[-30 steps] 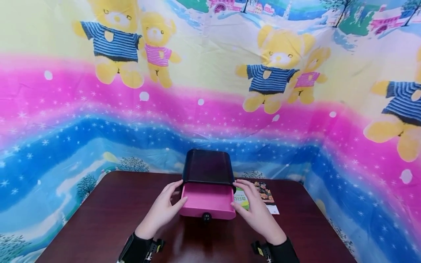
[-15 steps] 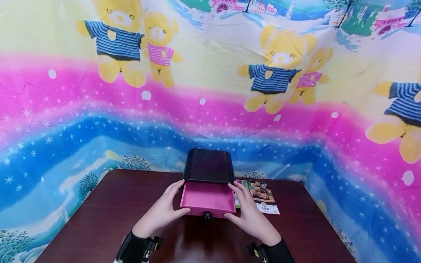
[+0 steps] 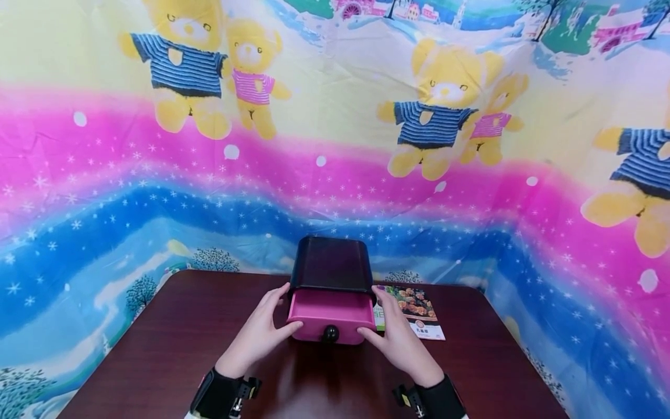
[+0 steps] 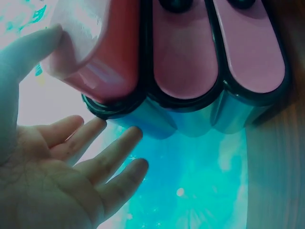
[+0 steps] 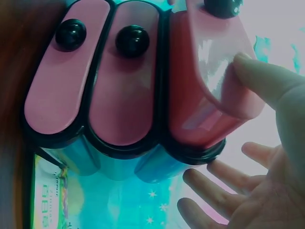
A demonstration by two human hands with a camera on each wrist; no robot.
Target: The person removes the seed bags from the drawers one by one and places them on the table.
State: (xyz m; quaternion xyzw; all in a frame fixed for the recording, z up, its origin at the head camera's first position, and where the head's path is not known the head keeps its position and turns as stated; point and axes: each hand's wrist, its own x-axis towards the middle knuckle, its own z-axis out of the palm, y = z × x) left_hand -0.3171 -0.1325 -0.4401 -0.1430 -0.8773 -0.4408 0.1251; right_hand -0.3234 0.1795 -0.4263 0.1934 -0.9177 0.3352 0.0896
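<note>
A small black cabinet [image 3: 331,263] with pink drawers stands on the table. Its top drawer [image 3: 335,331] is partly pulled out and has a black round knob [image 3: 330,333]. In both wrist views, lower drawers [image 5: 125,86] sit flush in the frame. My left hand [image 3: 256,334] is at the drawer's left side, its thumb on the drawer front and its fingers spread beside the cabinet. On the other side, my right hand [image 3: 405,337] touches the front with its thumb, fingers extended along the cabinet. The part of the drawer inside the cabinet is hidden.
Printed packets [image 3: 419,308] with flower pictures lie on the table right of the cabinet, partly behind my right hand. The dark wooden table [image 3: 173,343] ends at a curtain [image 3: 335,192] printed with bears, close behind the cabinet.
Both thumbs have shifted from the drawer's side edges onto its front. The top drawer has slid part of the way back into the cabinet. The packets lie where they were.
</note>
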